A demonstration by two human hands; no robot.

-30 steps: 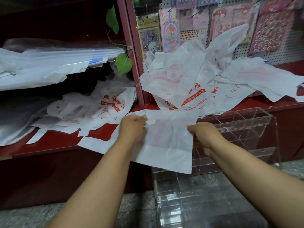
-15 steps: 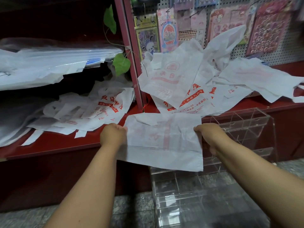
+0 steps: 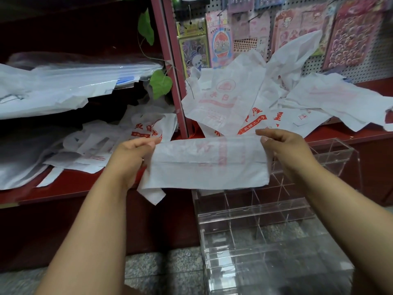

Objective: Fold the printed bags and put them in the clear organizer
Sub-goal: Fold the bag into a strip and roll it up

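The clear organizer [image 3: 276, 220] stands on the floor below a red shelf [image 3: 340, 135] piled with loose bags. Above it, the left hand [image 3: 131, 154] and right hand [image 3: 285, 150] each pinch an end of one printed bag [image 3: 208, 162] with their fingers. It looks half folded, so I think it needs another fold before going into a slot.

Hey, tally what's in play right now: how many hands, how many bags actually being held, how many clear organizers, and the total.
Hands: 2, the left hand and right hand, each pinching one end of the bag
Held bag: 1
Organizer: 1
Total: 4
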